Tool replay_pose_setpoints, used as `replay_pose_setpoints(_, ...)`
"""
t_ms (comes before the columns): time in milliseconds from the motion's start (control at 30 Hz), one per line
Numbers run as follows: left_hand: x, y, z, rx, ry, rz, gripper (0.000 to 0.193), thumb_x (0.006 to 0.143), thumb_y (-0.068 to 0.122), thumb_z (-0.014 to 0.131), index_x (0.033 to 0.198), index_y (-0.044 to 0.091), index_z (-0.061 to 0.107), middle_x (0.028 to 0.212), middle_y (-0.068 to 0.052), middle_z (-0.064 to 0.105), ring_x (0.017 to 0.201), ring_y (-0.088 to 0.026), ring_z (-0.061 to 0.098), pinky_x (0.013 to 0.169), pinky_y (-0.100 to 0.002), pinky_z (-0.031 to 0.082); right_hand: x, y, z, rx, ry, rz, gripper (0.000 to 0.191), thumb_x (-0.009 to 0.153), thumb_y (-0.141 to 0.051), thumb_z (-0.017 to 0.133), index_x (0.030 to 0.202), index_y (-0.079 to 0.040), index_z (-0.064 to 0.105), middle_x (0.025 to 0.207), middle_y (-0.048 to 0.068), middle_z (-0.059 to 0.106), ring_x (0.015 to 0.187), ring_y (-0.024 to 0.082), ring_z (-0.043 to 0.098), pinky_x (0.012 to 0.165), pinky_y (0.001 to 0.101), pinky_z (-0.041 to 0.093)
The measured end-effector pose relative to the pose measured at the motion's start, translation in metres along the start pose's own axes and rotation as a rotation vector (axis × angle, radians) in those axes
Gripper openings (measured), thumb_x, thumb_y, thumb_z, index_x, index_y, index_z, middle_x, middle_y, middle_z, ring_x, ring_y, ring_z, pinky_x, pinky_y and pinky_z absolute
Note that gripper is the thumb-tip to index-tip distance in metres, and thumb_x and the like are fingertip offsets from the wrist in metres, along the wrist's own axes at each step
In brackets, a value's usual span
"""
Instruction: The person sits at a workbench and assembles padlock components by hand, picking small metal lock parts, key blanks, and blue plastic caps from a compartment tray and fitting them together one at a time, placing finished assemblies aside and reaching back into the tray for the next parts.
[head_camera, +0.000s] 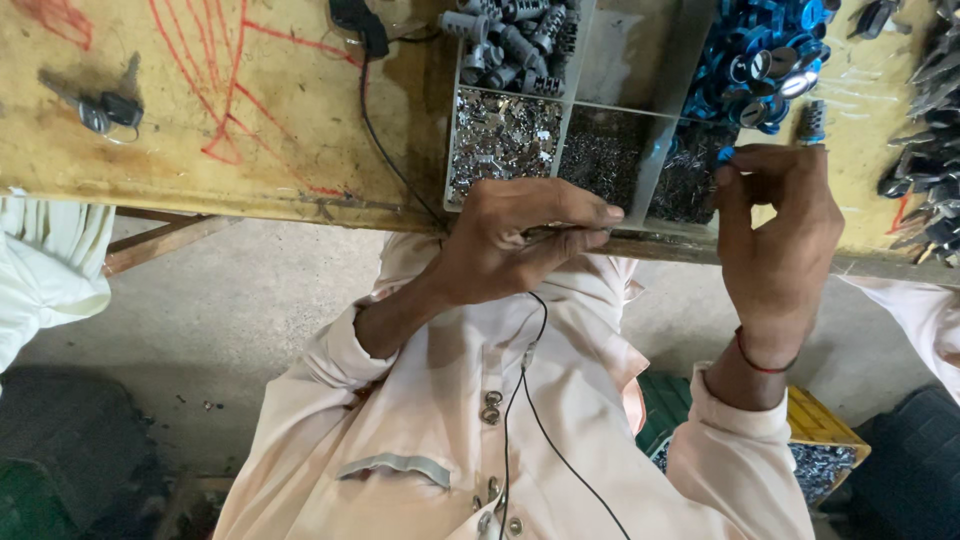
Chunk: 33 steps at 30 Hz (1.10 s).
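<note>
My left hand is at the table's near edge, just in front of a grey divided tray. Its fingers are closed around a small thin metal part, mostly hidden by the fingers. My right hand is raised at the tray's right end, thumb and fingertips pinching a small blue piece. The tray holds grey cylinders, shiny small metal pieces, dark tiny parts and blue round caps. A red thread circles my right wrist.
The worn yellow table carries keys, red scribbles and a black cable that runs down to my shirt. Dark metal parts are heaped at the right. Other people's light sleeves flank me. A yellow crate sits below.
</note>
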<state>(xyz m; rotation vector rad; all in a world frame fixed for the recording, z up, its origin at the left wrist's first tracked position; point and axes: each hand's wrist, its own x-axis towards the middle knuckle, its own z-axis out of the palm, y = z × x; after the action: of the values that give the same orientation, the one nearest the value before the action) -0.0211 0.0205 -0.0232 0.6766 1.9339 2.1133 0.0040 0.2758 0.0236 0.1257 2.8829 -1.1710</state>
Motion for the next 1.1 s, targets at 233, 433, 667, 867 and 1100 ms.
replay_pose_setpoints(233, -0.004, -0.001, 0.005, 0.153, -0.023, 0.097, 0.020, 0.097, 0.002, 0.077, 0.113, 0.008, 0.068, 0.120, -0.008, 0.074, 0.111, -0.022, 0.076, 0.090, -0.033, 0.065, -0.020, -0.007, 0.002, 0.792, -0.084, 0.163, 0.013, 0.115, 0.009, 0.061, 0.127, 0.008, 0.065, 0.104, 0.014, 0.070, 0.086, 0.016, 0.069, 0.080, 0.0263, 0.057)
replay_pose_setpoints(433, -0.006, 0.009, 0.000, 0.344, -0.105, 0.241, 0.026, 0.093, -0.002, 0.075, 0.117, 0.000, 0.066, 0.132, -0.015, 0.067, 0.125, -0.032, 0.068, 0.101, -0.041, 0.063, -0.031, -0.027, 0.011, 0.799, -0.173, 0.200, 0.022, 0.107, 0.008, 0.059, 0.129, 0.007, 0.063, 0.107, 0.014, 0.071, 0.092, 0.019, 0.073, 0.085, 0.0295, 0.061)
replay_pose_setpoints(667, 0.001, 0.018, -0.004, 0.495, -0.131, 0.345, 0.018, 0.102, 0.003, 0.076, 0.116, 0.000, 0.065, 0.136, -0.015, 0.064, 0.125, -0.029, 0.066, 0.101, -0.039, 0.062, -0.021, -0.029, 0.003, 0.690, -0.327, 0.066, 0.021, 0.103, 0.013, 0.060, 0.122, 0.007, 0.069, 0.109, 0.014, 0.063, 0.092, 0.015, 0.066, 0.079, 0.0244, 0.055)
replay_pose_setpoints(867, 0.000, 0.022, -0.007, 0.660, -0.206, 0.394, 0.019, 0.103, 0.010, 0.070, 0.120, 0.007, 0.065, 0.134, -0.011, 0.066, 0.124, -0.025, 0.066, 0.092, -0.034, 0.061, -0.013, -0.014, 0.008, 0.898, -0.422, 0.341, 0.027, 0.099, 0.008, 0.064, 0.125, 0.004, 0.064, 0.105, 0.009, 0.066, 0.090, 0.012, 0.065, 0.079, 0.0261, 0.055)
replay_pose_setpoints(1100, -0.002, 0.021, -0.004, 0.533, -0.124, 0.417, 0.039, 0.100, 0.007, 0.074, 0.133, 0.000, 0.055, 0.128, -0.016, 0.064, 0.115, -0.028, 0.067, 0.093, -0.038, 0.062, -0.005, -0.017, 0.013, 0.967, -0.616, 0.332, 0.033, 0.099, 0.002, 0.063, 0.125, -0.004, 0.043, 0.108, 0.008, 0.061, 0.091, 0.014, 0.067, 0.077, 0.0275, 0.056)
